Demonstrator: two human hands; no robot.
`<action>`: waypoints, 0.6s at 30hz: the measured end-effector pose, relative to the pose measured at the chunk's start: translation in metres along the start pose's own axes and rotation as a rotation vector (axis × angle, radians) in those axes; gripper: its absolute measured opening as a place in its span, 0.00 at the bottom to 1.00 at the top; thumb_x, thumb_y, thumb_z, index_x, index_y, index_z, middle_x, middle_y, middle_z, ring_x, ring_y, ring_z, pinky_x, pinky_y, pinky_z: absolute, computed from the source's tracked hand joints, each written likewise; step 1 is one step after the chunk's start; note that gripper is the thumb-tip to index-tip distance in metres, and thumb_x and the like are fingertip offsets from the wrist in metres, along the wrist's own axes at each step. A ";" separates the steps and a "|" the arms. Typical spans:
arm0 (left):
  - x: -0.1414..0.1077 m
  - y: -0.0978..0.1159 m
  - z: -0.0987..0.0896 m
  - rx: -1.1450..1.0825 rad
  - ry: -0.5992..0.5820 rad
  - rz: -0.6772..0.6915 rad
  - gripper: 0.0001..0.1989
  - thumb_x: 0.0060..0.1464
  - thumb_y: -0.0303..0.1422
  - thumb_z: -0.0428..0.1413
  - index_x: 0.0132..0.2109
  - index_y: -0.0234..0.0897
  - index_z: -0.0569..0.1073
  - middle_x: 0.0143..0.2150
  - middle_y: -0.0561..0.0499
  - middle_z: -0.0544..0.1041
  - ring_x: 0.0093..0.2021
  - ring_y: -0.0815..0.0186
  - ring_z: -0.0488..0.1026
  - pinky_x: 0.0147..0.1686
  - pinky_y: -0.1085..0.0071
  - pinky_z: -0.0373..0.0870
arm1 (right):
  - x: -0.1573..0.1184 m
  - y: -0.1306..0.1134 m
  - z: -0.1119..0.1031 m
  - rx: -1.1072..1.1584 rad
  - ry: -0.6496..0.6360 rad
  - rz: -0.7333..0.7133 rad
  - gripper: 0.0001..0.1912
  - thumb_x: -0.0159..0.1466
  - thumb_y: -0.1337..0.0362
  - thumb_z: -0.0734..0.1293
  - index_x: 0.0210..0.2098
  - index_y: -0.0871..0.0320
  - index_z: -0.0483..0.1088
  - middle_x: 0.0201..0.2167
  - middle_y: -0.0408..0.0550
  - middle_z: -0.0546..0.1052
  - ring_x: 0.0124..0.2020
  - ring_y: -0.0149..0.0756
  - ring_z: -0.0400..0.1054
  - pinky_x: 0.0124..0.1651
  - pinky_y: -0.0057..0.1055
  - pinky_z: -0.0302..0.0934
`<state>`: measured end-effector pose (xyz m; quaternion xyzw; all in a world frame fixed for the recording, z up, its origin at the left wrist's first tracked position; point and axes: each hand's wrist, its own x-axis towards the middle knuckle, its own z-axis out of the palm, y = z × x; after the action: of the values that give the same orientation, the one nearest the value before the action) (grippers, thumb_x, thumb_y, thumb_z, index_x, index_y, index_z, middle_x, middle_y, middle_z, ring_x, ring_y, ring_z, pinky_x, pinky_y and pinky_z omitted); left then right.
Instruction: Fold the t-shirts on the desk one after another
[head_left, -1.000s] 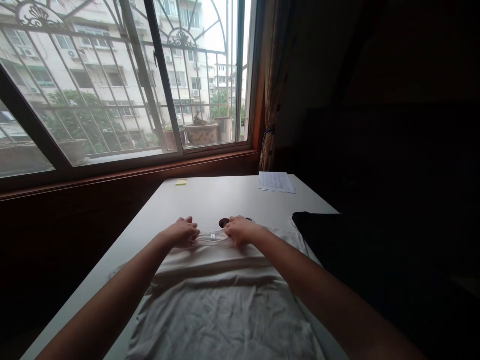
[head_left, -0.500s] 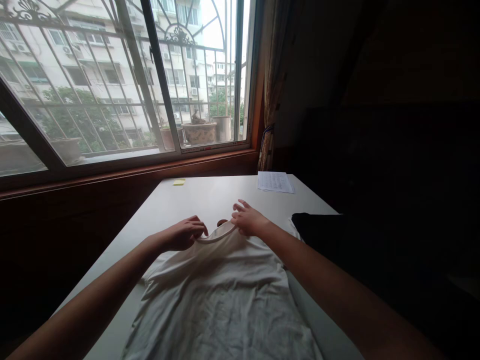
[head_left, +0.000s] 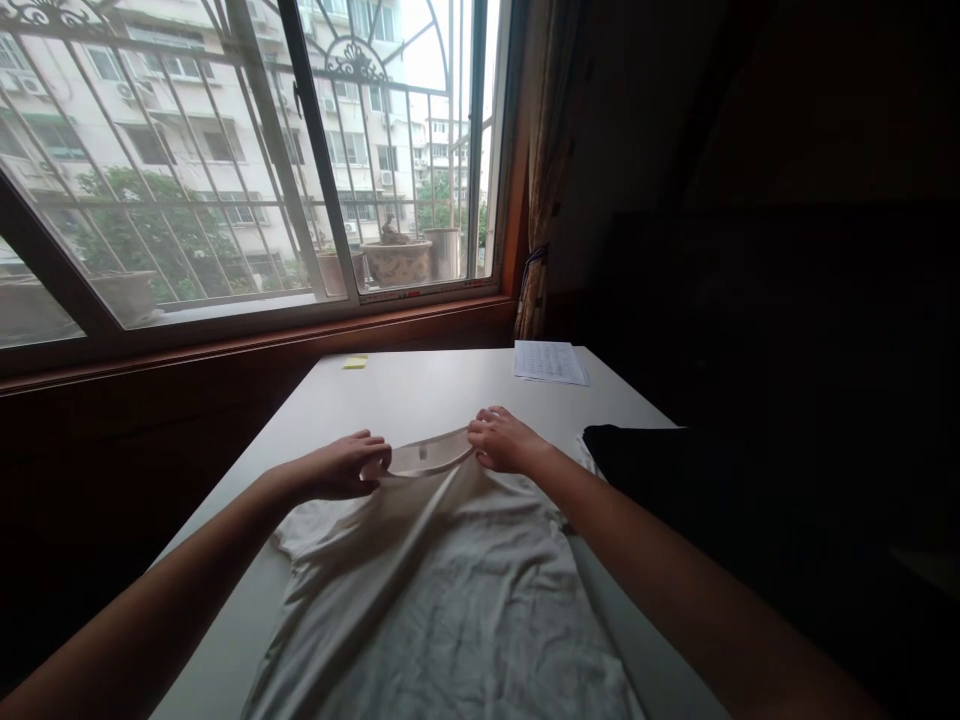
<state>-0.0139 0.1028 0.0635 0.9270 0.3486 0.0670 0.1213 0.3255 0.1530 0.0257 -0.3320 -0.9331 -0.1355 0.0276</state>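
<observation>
A white T-shirt (head_left: 442, 590) lies spread on the white table, its neckline at the far end and wrinkles across its body. My left hand (head_left: 356, 463) pinches the left side of the collar. On the opposite side of the neckline, my right hand (head_left: 502, 440) has its fingers closed on the collar. Between the two hands the neck opening is stretched, showing the inside back and a small dark label mark. A ridge of cloth runs down from the right hand toward the lower left.
The white table (head_left: 420, 385) carries a yellow sticky note (head_left: 355, 362) at its far left and paper sheets (head_left: 551, 363) at its far right. Dark folded cloth (head_left: 637, 460) lies at the right. Behind stand a barred window (head_left: 247, 150) and a tied curtain (head_left: 536, 250).
My left hand has moved left, widening the neckline and pulling the collar taut. A brown round thing seen behind the collar is now hidden. The right hand's fingers have closed in more.
</observation>
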 end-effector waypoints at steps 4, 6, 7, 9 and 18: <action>0.003 -0.037 0.016 0.139 0.097 -0.145 0.18 0.60 0.33 0.56 0.57 0.42 0.71 0.53 0.44 0.72 0.50 0.55 0.68 0.50 0.61 0.69 | 0.003 0.002 0.011 0.155 0.030 0.137 0.17 0.63 0.64 0.67 0.51 0.57 0.74 0.51 0.55 0.76 0.54 0.51 0.66 0.57 0.46 0.58; 0.006 -0.051 0.032 0.164 0.123 -0.240 0.25 0.62 0.34 0.54 0.65 0.43 0.65 0.60 0.42 0.68 0.54 0.52 0.68 0.53 0.57 0.69 | 0.004 0.003 0.023 0.311 0.070 0.225 0.25 0.61 0.68 0.67 0.58 0.53 0.69 0.55 0.53 0.75 0.55 0.49 0.66 0.58 0.46 0.60; 0.007 -0.057 0.040 0.171 0.135 -0.285 0.27 0.63 0.34 0.53 0.68 0.44 0.63 0.62 0.42 0.67 0.55 0.52 0.68 0.53 0.56 0.69 | 0.003 0.004 0.031 0.423 0.102 0.255 0.29 0.60 0.71 0.67 0.61 0.52 0.67 0.56 0.52 0.74 0.56 0.47 0.66 0.58 0.45 0.60; 0.005 -0.066 0.057 0.170 0.169 -0.367 0.27 0.64 0.33 0.50 0.69 0.43 0.61 0.65 0.42 0.65 0.57 0.51 0.68 0.55 0.56 0.68 | 0.001 0.006 0.046 0.660 0.173 0.290 0.34 0.58 0.75 0.66 0.63 0.51 0.64 0.58 0.51 0.72 0.55 0.41 0.68 0.58 0.40 0.63; -0.064 -0.093 0.084 0.066 0.290 -0.515 0.24 0.60 0.50 0.53 0.54 0.40 0.74 0.46 0.44 0.76 0.47 0.53 0.73 0.50 0.59 0.69 | -0.053 0.031 0.067 0.755 0.310 0.468 0.18 0.60 0.73 0.65 0.49 0.55 0.70 0.49 0.50 0.72 0.46 0.37 0.71 0.51 0.37 0.67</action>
<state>-0.1029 0.1133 -0.0446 0.7923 0.5879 0.1542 0.0531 0.3890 0.1616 -0.0392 -0.4761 -0.8020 0.1752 0.3153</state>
